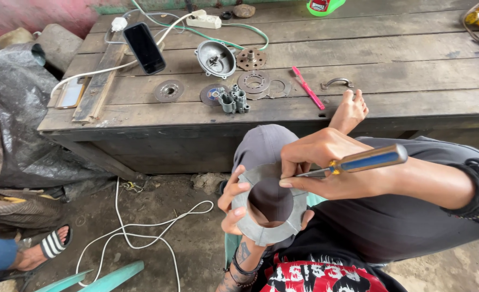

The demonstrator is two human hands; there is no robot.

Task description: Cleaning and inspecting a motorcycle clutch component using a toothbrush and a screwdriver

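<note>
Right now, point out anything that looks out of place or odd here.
A bare foot is propped on the edge of the wooden workbench, beside loose metal parts. The left hand holds a grey metal ring over the knee; the right hand holds a screwdriver against it.

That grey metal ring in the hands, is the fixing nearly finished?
Probably midway. Done: loose metal discs, a round metal cover and a small grey part lie apart on the wooden table. In hand: left hand holds the grey metal ring; right hand works a blue-and-yellow-handled screwdriver on it. Left: those parts remain unassembled.
</note>
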